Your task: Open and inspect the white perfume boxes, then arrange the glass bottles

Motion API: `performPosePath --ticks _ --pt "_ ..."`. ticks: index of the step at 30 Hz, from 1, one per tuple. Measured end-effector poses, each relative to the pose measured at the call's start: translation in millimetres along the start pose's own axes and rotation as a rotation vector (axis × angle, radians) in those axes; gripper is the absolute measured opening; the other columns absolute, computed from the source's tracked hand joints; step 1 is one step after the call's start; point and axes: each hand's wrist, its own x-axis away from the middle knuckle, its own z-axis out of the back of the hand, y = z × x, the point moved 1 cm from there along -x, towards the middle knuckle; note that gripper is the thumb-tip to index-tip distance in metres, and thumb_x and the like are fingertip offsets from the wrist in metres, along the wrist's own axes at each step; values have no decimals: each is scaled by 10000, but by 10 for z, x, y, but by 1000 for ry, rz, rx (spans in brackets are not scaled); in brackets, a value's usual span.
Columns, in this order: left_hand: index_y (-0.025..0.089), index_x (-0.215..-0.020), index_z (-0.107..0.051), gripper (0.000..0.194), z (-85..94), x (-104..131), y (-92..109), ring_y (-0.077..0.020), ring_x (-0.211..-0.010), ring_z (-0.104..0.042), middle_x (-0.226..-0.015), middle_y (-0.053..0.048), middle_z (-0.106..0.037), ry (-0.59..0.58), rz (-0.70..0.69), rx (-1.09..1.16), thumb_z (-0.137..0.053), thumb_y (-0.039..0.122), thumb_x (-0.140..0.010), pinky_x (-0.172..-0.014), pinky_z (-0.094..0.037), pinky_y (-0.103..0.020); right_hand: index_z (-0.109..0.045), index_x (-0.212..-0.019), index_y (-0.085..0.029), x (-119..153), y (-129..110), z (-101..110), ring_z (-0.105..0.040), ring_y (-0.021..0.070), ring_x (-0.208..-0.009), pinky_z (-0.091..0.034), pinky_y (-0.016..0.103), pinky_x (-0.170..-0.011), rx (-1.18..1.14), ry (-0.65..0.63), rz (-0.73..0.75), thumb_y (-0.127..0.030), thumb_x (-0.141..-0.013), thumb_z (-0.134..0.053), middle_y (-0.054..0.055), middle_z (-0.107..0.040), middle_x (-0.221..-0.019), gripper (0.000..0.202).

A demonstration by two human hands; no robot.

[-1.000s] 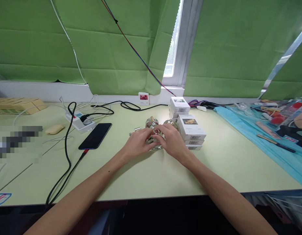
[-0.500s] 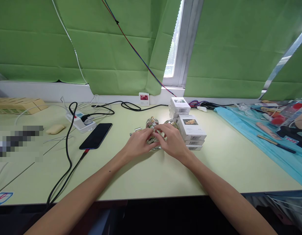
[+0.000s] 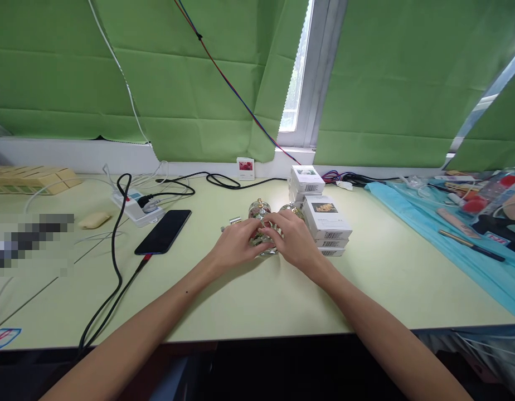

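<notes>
On the table, my left hand (image 3: 238, 241) and my right hand (image 3: 294, 239) meet with curled fingers around a clear glass jar (image 3: 268, 253). Both hands cover much of this jar, and what lies between the fingertips is partly hidden. Just behind stands a lidded glass jar (image 3: 258, 209) with a gold knob on top. Another such lid or jar (image 3: 293, 209) shows past my right fingers. A small shiny metallic piece (image 3: 235, 220) lies beyond my left knuckles. Right of my right hand is a stack of white boxes (image 3: 326, 223) with a plant picture on top.
A second box stack (image 3: 306, 181) stands behind the first, and a small white box (image 3: 246, 169) leans at the wall. To the left lie a phone (image 3: 163, 232) on a cable and a power strip (image 3: 137, 210). Blue sheeting (image 3: 433, 245) with clutter covers the right side.
</notes>
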Motion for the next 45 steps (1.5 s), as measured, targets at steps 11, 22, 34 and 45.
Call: performPosePath --ticks 11,22,34,45 --pt "203 -754 -462 339 -21 -14 2 -124 -600 -499 -725 22 -584 21 -7 1 -595 475 -907 -591 -336 -274 -659 -988 -201 2 -8 10 -581 225 -905 -467 322 -731 78 -20 -2 -191 -974 -600 73 -639 -931 62" --pt "190 -847 -610 271 -56 14 9 -133 -682 -561 -861 -21 -602 90 -45 8 -609 451 -921 -598 -369 -269 -658 -960 -203 10 19 13 -573 184 -795 -448 291 -693 61 -1 -30 -227 -991 -588 49 -630 -889 80" --pt "217 -895 -734 176 -71 7 -43 -111 -601 -498 -747 18 -616 77 -71 104 -662 378 -910 -633 -404 -263 -627 -893 -198 3 34 35 -582 165 -750 -440 291 -686 -13 -15 -25 -169 -938 -576 35 -650 -885 74" --pt "196 -833 -724 232 -86 -5 -35 -115 -599 -480 -714 14 -578 93 -64 78 -673 411 -904 -615 -383 -262 -574 -895 -191 4 -2 43 -576 171 -762 -403 278 -636 63 -83 -78 -197 -988 -537 55 -625 -943 100"
